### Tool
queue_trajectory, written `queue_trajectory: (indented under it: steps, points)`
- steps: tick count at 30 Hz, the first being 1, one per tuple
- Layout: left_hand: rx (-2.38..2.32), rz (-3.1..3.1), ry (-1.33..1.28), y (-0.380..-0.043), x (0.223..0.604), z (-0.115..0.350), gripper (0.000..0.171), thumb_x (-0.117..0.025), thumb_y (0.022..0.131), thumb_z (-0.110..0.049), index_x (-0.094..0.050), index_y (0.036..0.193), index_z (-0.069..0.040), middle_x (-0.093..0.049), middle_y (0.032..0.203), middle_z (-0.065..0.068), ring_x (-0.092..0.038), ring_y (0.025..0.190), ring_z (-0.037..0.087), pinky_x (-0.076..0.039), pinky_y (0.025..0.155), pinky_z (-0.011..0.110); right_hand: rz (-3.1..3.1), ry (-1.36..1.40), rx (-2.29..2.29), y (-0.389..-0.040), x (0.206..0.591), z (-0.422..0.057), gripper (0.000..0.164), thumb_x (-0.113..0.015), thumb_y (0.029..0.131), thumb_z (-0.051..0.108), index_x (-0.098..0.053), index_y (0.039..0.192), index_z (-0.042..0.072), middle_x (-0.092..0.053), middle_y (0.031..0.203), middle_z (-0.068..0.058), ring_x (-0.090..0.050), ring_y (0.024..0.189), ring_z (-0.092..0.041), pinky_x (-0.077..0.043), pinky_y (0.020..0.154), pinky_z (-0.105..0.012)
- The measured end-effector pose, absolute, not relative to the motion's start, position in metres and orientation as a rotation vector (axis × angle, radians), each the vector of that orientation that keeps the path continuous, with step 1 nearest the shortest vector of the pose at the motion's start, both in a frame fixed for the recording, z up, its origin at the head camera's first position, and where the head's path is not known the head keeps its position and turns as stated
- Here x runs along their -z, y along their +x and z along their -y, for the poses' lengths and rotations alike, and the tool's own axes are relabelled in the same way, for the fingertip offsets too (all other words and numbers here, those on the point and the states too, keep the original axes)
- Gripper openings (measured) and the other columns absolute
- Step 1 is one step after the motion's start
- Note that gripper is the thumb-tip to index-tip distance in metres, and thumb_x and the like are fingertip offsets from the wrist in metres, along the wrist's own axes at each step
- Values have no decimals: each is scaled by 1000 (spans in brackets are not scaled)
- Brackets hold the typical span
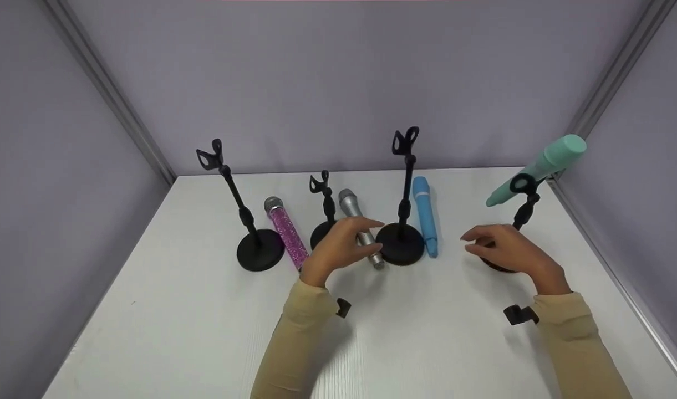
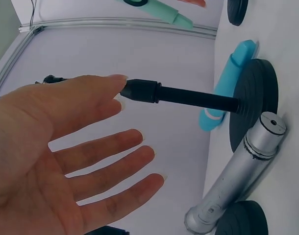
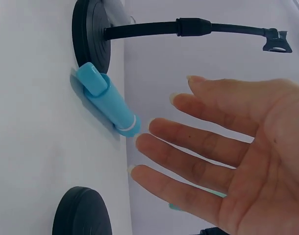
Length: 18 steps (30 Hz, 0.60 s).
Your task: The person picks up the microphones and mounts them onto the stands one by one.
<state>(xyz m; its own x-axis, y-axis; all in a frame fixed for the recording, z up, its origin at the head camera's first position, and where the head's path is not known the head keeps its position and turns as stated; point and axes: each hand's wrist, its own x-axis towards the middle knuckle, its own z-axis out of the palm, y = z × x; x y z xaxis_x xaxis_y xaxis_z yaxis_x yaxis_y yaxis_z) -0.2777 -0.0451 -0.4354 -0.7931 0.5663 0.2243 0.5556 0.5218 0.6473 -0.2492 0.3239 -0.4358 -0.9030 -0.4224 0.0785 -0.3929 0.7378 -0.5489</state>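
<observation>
My left hand (image 1: 341, 246) hovers over the silver microphone (image 1: 349, 204), fingers extended and holding nothing. The left wrist view shows its fingers spread apart, with the silver microphone (image 2: 233, 181) lying beyond them. Just right of this hand stands a black microphone stand (image 1: 403, 246) with an empty clip on top. My right hand (image 1: 507, 249), also empty with relaxed fingers, is in front of the rightmost black stand (image 1: 524, 213) and partly hides its base. A mint-green microphone (image 1: 543, 166) sits tilted in that stand's clip. Between the hands lies a blue microphone (image 1: 426, 216).
A pink glittery microphone (image 1: 289, 235) lies beside the leftmost black stand (image 1: 260, 250), whose clip is empty. A shorter stand (image 1: 329, 208) is partly behind the left hand. Grey panels (image 1: 327, 83) enclose the white table (image 1: 205, 332) at the back and sides.
</observation>
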Motion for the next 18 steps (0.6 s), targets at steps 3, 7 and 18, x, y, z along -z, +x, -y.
queue_trajectory:
  steps: [3,7,18]
  points:
    - [-1146,-2735,978,-279,437,46,43,-78,92,-18,-69,133,-9,-73,129,7,-62,98,15,-55,96,42,-2864,-625,912,-253,434,-321,29,-65,101,17,-70,125,0,-72,123,-22,-73,105,-36,-57,93,-52]
    - [-1140,-2741,983,-280,438,49,44,-78,92,-18,-69,134,-10,-72,132,7,-62,100,16,-55,95,39,-2854,-582,942,-260,432,-315,33,-64,102,17,-67,128,-3,-68,130,-26,-72,110,-41,-57,93,-54]
    - [-1157,-2730,901,-280,436,61,46,-78,92,-18,-67,136,-10,-69,137,9,-64,110,21,-53,102,45,-2873,-401,930,-297,424,-287,39,-62,103,22,-64,132,-4,-64,135,-30,-66,118,-47,-53,100,-58]
